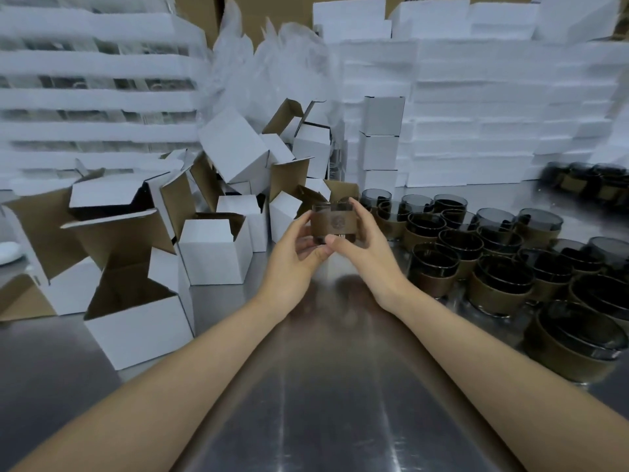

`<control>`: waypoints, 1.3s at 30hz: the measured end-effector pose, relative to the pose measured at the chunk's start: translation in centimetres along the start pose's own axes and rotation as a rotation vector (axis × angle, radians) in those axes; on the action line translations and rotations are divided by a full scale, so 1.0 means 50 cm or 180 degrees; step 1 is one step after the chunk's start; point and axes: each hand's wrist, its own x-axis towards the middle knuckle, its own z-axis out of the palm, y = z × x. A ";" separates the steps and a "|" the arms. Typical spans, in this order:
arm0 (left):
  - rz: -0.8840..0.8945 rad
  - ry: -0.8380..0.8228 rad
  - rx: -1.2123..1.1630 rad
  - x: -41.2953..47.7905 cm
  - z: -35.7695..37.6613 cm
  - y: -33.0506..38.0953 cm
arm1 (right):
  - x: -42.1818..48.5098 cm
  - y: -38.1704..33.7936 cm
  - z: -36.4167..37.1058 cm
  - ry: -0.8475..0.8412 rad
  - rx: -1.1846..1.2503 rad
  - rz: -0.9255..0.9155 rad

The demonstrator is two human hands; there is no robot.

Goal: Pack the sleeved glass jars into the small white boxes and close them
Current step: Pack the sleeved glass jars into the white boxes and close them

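Jar [335, 222]: clear glass, brown paper sleeve with a round printed mark, held above my steel table [323, 403], mid-scene.
Left hand [296, 253]: my fingers curl around its left side and base.
Right hand [364, 243]: my thumb and fingers pinch its right side.
Boxes [211, 257]: white, open, flaps up, left of it.
Hard to see: jar's base behind my thumbs; sleeve print blurred; far stacks [476, 114] smeared.

Bare bench [333, 403] strip down the centre is free to the near edge. Left side blocked by open white boxes [143, 321], flaps up. Right side packed w/ sleeved jars [497, 270]. White foam stacks [476, 124] wall off the back.
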 end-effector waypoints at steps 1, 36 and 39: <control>0.0012 0.0020 -0.0006 0.000 0.001 0.001 | 0.000 0.001 0.000 -0.0005 0.0049 -0.0010; -0.0002 -0.0242 -0.0118 -0.002 0.013 -0.012 | -0.019 -0.012 0.025 0.0662 0.0241 -0.0463; 0.0041 -0.0021 -0.0169 0.001 0.010 -0.010 | -0.013 -0.014 0.019 0.0310 0.1547 0.0135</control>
